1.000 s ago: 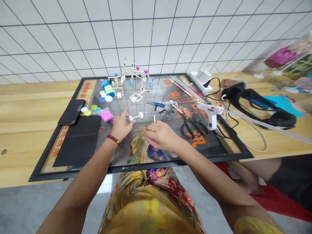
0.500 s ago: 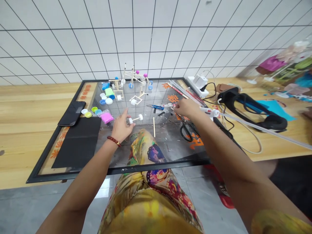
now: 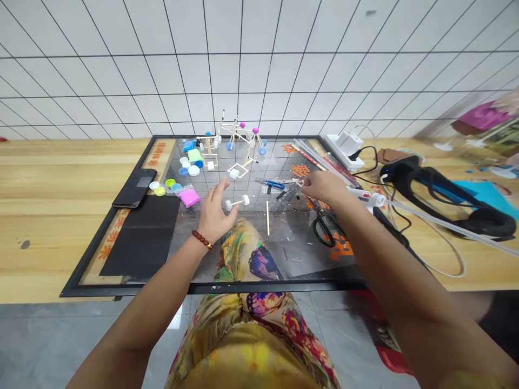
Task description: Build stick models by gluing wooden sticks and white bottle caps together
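Observation:
My left hand (image 3: 216,212) is open beside a small dumbbell-shaped piece (image 3: 237,203), a thin stick with a white block at each end, lying on the glass-topped board. Its thumb and fingers are spread around the nearer white end, seemingly without gripping it. Over on the right, my right hand (image 3: 323,187) is closed in a pinch above a litter of small scraps (image 3: 291,195); whatever is between its fingertips is hidden. A blue-handled cutting tool (image 3: 274,184) lies just left of these fingertips. Black-handled scissors (image 3: 323,229) rest below that hand, and a bare wooden stick (image 3: 267,218) lies between both hands.
Stick figures (image 3: 239,143) with coloured ends stand at the back. Small lids (image 3: 193,170) and a pink clay packet (image 3: 189,198) lie left, near a phone (image 3: 135,188) and black sheet (image 3: 138,237). Right: a white glue gun (image 3: 375,201), power strip (image 3: 339,148) and black headset (image 3: 446,200).
The view has shifted, so everything sits further right in the picture. My left hand's fingers are slightly more spread beside the dumbbell-shaped piece. My right hand stays pinched over the scraps.

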Demonstrator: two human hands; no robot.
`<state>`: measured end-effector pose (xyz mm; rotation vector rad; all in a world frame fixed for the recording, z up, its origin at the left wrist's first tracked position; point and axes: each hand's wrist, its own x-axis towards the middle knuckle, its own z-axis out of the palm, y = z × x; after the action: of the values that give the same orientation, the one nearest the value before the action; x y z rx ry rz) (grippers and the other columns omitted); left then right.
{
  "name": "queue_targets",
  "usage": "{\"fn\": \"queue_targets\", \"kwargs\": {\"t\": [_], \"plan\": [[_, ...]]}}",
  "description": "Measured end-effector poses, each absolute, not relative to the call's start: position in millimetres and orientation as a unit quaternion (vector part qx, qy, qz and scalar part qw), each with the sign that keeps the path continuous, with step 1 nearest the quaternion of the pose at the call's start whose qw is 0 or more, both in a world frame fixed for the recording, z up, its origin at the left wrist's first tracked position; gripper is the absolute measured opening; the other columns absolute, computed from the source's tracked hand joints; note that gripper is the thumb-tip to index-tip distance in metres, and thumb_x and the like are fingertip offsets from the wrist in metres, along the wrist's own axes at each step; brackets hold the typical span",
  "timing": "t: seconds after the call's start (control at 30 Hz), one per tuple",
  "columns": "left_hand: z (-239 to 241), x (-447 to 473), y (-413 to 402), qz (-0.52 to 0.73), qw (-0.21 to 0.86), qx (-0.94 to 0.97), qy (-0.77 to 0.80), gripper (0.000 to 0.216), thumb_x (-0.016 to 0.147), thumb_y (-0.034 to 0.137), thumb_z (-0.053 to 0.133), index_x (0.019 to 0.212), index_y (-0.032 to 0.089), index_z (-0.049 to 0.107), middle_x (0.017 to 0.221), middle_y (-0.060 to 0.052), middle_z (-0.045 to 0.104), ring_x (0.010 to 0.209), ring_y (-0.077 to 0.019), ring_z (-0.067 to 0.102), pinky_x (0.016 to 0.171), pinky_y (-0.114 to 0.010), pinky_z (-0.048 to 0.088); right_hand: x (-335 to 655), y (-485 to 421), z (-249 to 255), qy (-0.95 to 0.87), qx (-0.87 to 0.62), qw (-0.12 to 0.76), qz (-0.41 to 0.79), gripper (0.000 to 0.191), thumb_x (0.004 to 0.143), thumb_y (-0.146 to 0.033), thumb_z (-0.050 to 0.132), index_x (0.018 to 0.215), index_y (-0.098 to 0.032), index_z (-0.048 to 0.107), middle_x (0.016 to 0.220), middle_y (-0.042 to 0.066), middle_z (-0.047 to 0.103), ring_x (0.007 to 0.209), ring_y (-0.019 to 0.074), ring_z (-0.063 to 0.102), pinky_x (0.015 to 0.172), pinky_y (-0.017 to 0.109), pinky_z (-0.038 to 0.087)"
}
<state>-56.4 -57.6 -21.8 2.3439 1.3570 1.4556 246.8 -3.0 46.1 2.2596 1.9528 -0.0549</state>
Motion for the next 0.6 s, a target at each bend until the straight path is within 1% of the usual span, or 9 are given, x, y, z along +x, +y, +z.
{"fn": "queue_targets", "kwargs": {"t": [0.07,0.1,0.2,0.27,0.33,0.4,0.47,0.53,0.6], "plan": [[-20.0,-54.9,-59.2,0.489,0.027,0.759,0.429,0.068,0.082,0.017,0.064,0.146,0.017,0.041,0.128,-0.013,0.066,0.119,-0.0261,0.062,0.104,-0.044,0.051,240.6,-15.1,58.6,0.667,0.741,0.076,-0.002,0.028,0.080,-0.027,0.054,0.098,-0.020,0.074,0.101,0.012,0.075,0.096,0.0277,0.067,0.070,0.032,0.043],[-18.8,-54.0,-60.1,0.496,0.025,0.758,0.422,0.063,0.083,0.016,0.062,0.144,0.018,0.045,0.126,-0.012,0.067,0.117,-0.0254,0.062,0.103,-0.044,0.052,236.8,-22.4,64.3,0.681,0.728,0.074,0.001,0.030,0.079,-0.027,0.054,0.101,-0.021,0.074,0.101,0.011,0.075,0.094,0.0268,0.067,0.069,0.031,0.042],[-15.2,-51.3,-63.3,0.509,0.017,0.770,0.385,0.045,0.087,0.015,0.058,0.131,0.019,0.057,0.117,-0.010,0.070,0.112,-0.0232,0.064,0.100,-0.043,0.053,226.7,-45.8,74.8,0.726,0.683,0.078,-0.007,0.045,0.077,-0.024,0.055,0.120,-0.022,0.068,0.098,0.009,0.075,0.087,0.0242,0.067,0.068,0.030,0.041],[-13.1,-49.6,-65.6,0.506,0.017,0.783,0.361,0.035,0.089,0.016,0.056,0.123,0.020,0.063,0.111,-0.009,0.072,0.109,-0.0223,0.065,0.098,-0.043,0.054,224.8,-59.6,75.3,0.743,0.661,0.104,-0.017,0.050,0.075,-0.021,0.056,0.124,-0.022,0.066,0.094,0.008,0.075,0.083,0.0242,0.067,0.065,0.030,0.039],[-11.6,-48.2,-67.8,0.497,0.017,0.797,0.342,0.031,0.090,0.015,0.055,0.118,0.021,0.066,0.108,-0.008,0.073,0.106,-0.0215,0.065,0.096,-0.042,0.055,229.7,-69.5,72.4,0.749,0.645,0.148,-0.022,0.045,0.074,-0.017,0.056,0.117,-0.024,0.071,0.088,0.008,0.074,0.080,0.0249,0.067,0.062,0.030,0.036],[-10.5,-47.1,-69.8,0.484,0.005,0.815,0.318,0.030,0.089,0.012,0.055,0.115,0.020,0.067,0.106,-0.008,0.073,0.104,-0.0211,0.065,0.094,-0.041,0.056,241.1,-75.2,69.0,0.754,0.630,0.187,-0.021,0.032,0.076,-0.015,0.054,0.100,-0.023,0.074,0.085,0.010,0.073,0.078,0.0254,0.066,0.061,0.031,0.034],[-9.8,-46.5,-71.4,0.473,-0.013,0.832,0.290,0.030,0.088,0.009,0.055,0.113,0.019,0.068,0.104,-0.008,0.074,0.104,-0.0214,0.065,0.093,-0.040,0.057,255.4,-78.3,68.1,0.753,0.627,0.196,-0.016,0.022,0.079,-0.014,0.053,0.086,-0.021,0.072,0.087,0.012,0.073,0.078,0.0254,0.066,0.060,0.031,0.033],[-9.2,-46.1,-72.6,0.466,-0.025,0.840,0.277,0.030,0.087,0.008,0.055,0.111,0.018,0.069,0.104,-0.008,0.074,0.104,-0.0217,0.065,0.091,-0.040,0.057,266.9,-81.0,70.6,0.753,0.638,0.161,-0.016,0.018,0.083,-0.015,0.051,0.079,-0.020,0.068,0.087,0.012,0.073,0.076,0.0242,0.064,0.059,0.031,0.033],[-8.9,-45.9,-73.2,0.463,-0.029,0.841,0.276,0.030,0.087,0.007,0.055,0.109,0.020,0.069,0.104,-0.007,0.074,0.104,-0.0217,0.066,0.091,-0.040,0.057,270.9,-84.2,74.4,0.763,0.641,0.086,-0.026,0.017,0.087,-0.020,0.050,0.076,-0.021,0.062,0.080,0.010,0.070,0.069,0.0216,0.060,0.059,0.031,0.034]]}}
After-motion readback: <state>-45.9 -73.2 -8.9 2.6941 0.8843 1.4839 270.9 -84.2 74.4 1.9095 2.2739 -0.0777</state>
